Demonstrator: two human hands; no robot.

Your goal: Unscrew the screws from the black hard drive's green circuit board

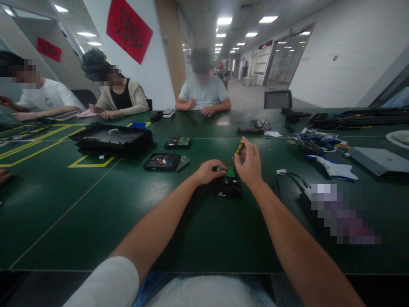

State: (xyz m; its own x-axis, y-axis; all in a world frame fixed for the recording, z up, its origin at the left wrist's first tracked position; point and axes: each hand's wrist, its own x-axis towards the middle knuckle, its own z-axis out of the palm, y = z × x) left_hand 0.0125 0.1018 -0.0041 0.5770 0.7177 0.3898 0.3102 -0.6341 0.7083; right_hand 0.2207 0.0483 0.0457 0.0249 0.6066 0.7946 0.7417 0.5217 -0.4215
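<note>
While both hands work at mid-table, we see a hard drive (227, 186) lying just beneath them.

Our left hand (209, 171) pinches the drive's green circuit board (230, 172); our right hand (249, 164) grips a yellow-handled screwdriver (239, 147) upright above it. Two more opened drives (161, 162) (178, 142) and stacked black trays (111, 138) lie left; cables (292, 181) and a tangle of wires (315, 140) right; three people sit along the table's (96, 213) far edge.

Black hard drive (227, 186) flat, green board (229, 172) up
</note>
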